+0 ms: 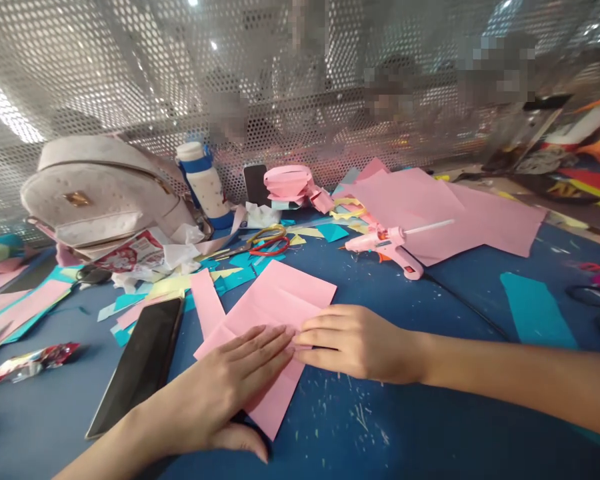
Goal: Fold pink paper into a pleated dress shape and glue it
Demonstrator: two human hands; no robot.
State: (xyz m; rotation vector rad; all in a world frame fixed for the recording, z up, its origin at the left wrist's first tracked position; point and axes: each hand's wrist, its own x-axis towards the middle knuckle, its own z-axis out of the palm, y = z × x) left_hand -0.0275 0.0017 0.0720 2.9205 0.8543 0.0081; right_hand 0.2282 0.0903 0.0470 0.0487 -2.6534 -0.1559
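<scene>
A creased sheet of pink paper (280, 287) lies at a slant on the blue table, in the middle of the head view. My left hand (240, 373) rests flat across its lower part, fingers stretched out and thumb spread away over the table. From the right, my right hand (353, 340) lies with its fingers extended on the paper's right side, its fingertips meeting those of my left. Part of the sheet is hidden under both hands. A narrow pink paper strip (206, 301) sits against the sheet's upper left edge.
A phone (140, 363) lies left of the sheet. A pink glue gun (387, 248) with a cord, scissors (270, 243), large pink sheets (430, 207) and paper scraps are behind. A bottle (205, 183) and a backpack (100, 193) stand before a perforated metal screen (155, 80).
</scene>
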